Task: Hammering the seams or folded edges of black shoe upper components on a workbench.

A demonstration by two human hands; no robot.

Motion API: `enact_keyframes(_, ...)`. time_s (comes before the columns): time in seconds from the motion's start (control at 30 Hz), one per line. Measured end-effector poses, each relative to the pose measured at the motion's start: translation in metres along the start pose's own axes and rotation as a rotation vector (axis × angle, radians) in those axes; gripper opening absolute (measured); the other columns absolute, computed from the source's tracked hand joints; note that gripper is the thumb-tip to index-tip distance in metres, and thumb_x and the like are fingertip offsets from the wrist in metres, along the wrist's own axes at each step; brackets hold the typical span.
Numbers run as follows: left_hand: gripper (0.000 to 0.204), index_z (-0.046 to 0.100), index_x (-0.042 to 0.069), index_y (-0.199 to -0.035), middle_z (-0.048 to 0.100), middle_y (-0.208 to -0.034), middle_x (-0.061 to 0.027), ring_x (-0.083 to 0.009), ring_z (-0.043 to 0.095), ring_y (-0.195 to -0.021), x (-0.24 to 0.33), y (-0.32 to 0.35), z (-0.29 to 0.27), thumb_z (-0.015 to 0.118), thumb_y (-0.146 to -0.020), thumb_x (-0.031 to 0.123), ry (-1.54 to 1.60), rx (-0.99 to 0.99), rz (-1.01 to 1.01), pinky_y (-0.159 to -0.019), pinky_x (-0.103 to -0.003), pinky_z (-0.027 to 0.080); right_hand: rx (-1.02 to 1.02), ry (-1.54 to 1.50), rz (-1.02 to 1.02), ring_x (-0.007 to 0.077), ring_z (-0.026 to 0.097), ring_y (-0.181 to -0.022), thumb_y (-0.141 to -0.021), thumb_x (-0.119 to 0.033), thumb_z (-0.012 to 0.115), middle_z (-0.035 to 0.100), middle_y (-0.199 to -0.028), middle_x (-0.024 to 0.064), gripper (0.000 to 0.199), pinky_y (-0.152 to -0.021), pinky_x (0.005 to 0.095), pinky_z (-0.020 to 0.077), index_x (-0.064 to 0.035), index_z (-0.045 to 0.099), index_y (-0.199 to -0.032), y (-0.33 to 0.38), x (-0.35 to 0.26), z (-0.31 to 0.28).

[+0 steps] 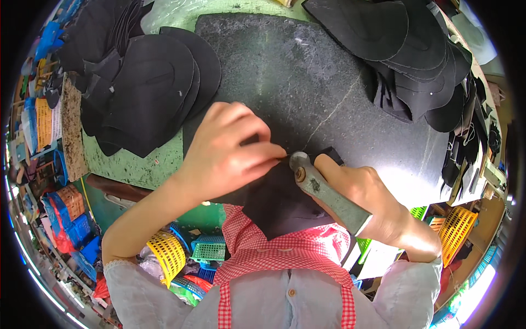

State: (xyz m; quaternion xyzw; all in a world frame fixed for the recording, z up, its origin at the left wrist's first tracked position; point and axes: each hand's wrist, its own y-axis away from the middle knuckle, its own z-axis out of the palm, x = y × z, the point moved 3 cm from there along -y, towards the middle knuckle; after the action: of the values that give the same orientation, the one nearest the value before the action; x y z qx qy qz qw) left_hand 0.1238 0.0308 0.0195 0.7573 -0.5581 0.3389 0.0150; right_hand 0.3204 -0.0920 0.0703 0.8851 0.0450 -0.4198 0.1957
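My left hand (230, 153) has its fingers closed in a pinch on the upper edge of a black fabric piece (290, 200). That piece lies over the near edge of a dark stone slab (307, 82), and its pointed end hangs down in front of my apron. My right hand (361, 192) is closed around a grey metal hammer (334, 200) with a rounded face and a broad flared end. The hammer's rounded face is at the fabric's edge, just beside my left fingertips. My right thumb rests near the fabric's right corner. The hammer's handle is mostly hidden.
Stacks of black cut pieces lie on the left (148, 88) and far right (416, 60). A pale green tabletop (131, 170) shows around the slab. Below the table stand a yellow basket (167, 255) and a green basket (208, 250); another yellow basket (459, 230) is at right.
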Motion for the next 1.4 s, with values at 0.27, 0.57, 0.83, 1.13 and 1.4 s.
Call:
enact_keyframes(0.27,0.027,0.082,0.02,-0.089,0.067,-0.099,0.0027,-0.0252,0.059,-0.096,-0.006,0.016,-0.002,0.093,-0.064,0.019,0.009,0.04,0.06,-0.083,-0.042,0.046,-0.078,0.086,0.049,0.0478,0.072,-0.084,-0.096,-0.015,0.066,0.071,-0.086,0.026,0.032,-0.076,0.0559,0.0578,0.0001,0.049,-0.119,-0.013,-0.008,0.008)
enact_keyframes(0.57,0.054,0.076,0.022,-0.133,0.065,-0.142,-0.0031,-0.026,0.058,-0.136,0.044,0.07,0.014,0.073,-0.079,0.018,0.074,-0.275,0.109,-0.121,-0.049,0.045,0.054,0.055,-0.053,0.0417,0.071,-0.076,-0.103,-0.007,0.068,0.061,-0.085,0.0189,0.016,-0.061,0.0445,0.0511,0.0017,0.06,-0.114,-0.017,-0.013,0.006)
enact_keyframes(0.83,0.039,0.081,0.024,-0.122,0.073,-0.122,-0.0064,-0.0297,0.066,-0.11,0.021,0.055,-0.067,0.071,-0.084,0.024,-0.121,0.216,0.142,-0.099,-0.049,0.053,0.311,0.205,-0.116,0.0346,0.065,-0.069,-0.097,-0.013,0.076,0.061,-0.081,0.0186,0.016,-0.064,0.0411,0.0518,-0.002,0.065,-0.103,-0.043,0.0,-0.023)
enact_keyframes(1.13,0.055,0.082,0.009,-0.113,0.061,-0.15,-0.018,-0.0441,0.044,-0.153,-0.01,0.055,-0.105,0.051,-0.07,-0.004,-0.378,0.112,-0.189,-0.13,-0.063,0.018,0.672,0.961,-0.141,0.0357,0.074,-0.078,-0.087,-0.003,0.07,0.071,-0.079,0.0141,0.016,-0.069,0.0475,0.0589,-0.0061,0.058,-0.097,-0.085,0.081,-0.094)
enact_keyframes(1.4,0.052,0.079,0.014,-0.123,0.067,-0.14,-0.0128,-0.0378,0.057,-0.141,0.03,-0.018,-0.016,0.066,-0.075,-0.001,0.095,0.033,0.076,-0.121,-0.058,0.042,0.18,0.374,-0.339,0.0331,0.071,-0.081,-0.082,-0.012,0.075,0.062,-0.078,0.0105,0.017,-0.071,0.0453,0.0554,-0.0067,0.061,-0.09,0.005,0.022,-0.033)
